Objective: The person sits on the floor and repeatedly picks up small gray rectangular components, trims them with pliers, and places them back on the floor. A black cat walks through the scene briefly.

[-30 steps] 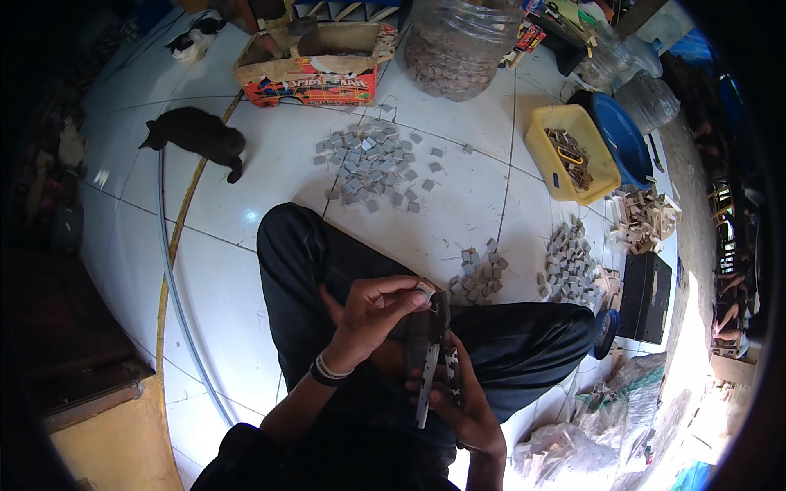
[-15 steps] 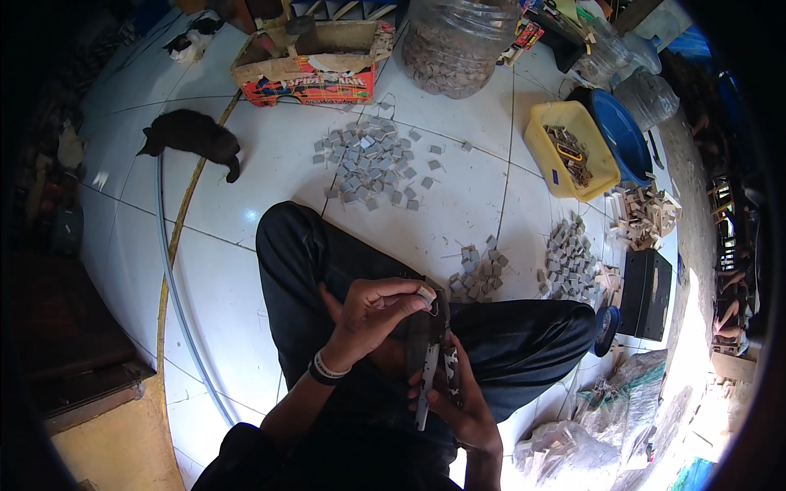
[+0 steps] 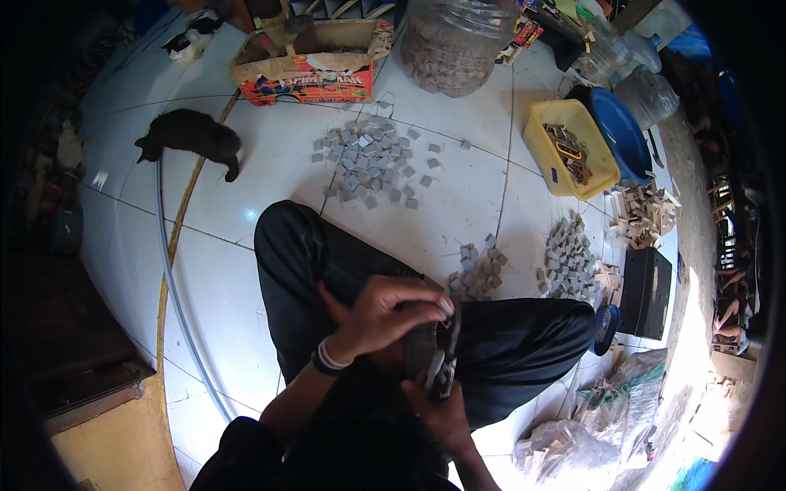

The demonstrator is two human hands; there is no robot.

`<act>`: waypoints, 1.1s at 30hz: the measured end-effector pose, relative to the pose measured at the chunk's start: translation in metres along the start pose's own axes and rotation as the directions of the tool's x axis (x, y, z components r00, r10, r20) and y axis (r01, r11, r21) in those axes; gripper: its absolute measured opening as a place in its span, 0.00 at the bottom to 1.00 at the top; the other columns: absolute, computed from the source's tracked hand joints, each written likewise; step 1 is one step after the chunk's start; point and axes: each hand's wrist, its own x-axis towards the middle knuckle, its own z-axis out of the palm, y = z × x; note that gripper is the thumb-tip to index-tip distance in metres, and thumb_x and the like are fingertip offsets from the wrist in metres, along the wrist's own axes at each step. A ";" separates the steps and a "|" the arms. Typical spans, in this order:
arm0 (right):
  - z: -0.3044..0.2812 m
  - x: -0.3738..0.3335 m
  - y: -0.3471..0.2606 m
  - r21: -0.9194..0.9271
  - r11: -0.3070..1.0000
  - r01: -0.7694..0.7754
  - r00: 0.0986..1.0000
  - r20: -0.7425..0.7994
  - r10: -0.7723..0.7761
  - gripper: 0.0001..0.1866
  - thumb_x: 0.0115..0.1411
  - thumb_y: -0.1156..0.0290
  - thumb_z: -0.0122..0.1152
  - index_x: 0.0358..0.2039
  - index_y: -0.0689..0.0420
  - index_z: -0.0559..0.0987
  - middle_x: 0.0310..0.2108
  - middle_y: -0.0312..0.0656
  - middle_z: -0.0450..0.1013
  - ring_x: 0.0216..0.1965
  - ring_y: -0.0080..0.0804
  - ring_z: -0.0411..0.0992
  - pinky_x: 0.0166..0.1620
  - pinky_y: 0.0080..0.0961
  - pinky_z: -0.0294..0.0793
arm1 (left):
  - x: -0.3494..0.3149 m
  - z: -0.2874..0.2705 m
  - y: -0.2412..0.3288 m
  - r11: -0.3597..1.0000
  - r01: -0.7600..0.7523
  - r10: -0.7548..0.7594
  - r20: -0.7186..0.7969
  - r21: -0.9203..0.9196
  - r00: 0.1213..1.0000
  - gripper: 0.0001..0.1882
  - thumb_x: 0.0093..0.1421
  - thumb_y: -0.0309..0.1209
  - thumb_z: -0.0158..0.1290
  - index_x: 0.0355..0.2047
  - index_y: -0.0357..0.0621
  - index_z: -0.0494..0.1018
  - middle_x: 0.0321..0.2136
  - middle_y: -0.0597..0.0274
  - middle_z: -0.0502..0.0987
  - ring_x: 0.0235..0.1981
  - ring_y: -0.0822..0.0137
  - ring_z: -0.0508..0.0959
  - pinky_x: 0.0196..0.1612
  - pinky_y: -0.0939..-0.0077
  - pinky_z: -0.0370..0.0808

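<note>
The left hand (image 3: pixel 389 315) pinches a small grey piece (image 3: pixel 444 305) between thumb and fingers, over the lap at the top end of a dark hand tool (image 3: pixel 443 364). The right hand (image 3: pixel 442 413), nearer, is closed around the tool's mottled black-and-white lower part; shade and fingers hide much of it, so its exact kind is hard to tell. Black trousers (image 3: pixel 524 340) cover the folded legs.

On the white tiled floor (image 3: pixel 434 221), a loose scatter of grey square pieces (image 3: pixel 368 159) lies far ahead, a smaller heap (image 3: pixel 477 272) just beyond the right thigh, and a denser heap (image 3: pixel 569 260) farther right. Far right stand a yellow tub (image 3: pixel 565 182) and a blue basin (image 3: pixel 629 135), with wood offcuts (image 3: pixel 647 214) nearer. Far left, a black cat (image 3: pixel 192 137) stands near a torn cardboard carton (image 3: pixel 311 88).
</note>
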 end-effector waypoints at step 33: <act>-0.032 0.009 -0.004 0.118 0.991 0.067 0.990 -0.128 -0.052 0.23 0.76 0.67 0.56 0.67 0.62 0.70 0.44 0.42 0.80 0.45 0.28 0.78 0.51 0.29 0.78 | 0.065 0.005 -0.056 0.896 -0.071 0.154 -0.157 0.438 0.976 0.11 0.60 0.17 0.61 0.43 0.38 0.81 0.37 0.54 0.84 0.37 0.61 0.86 0.44 0.72 0.80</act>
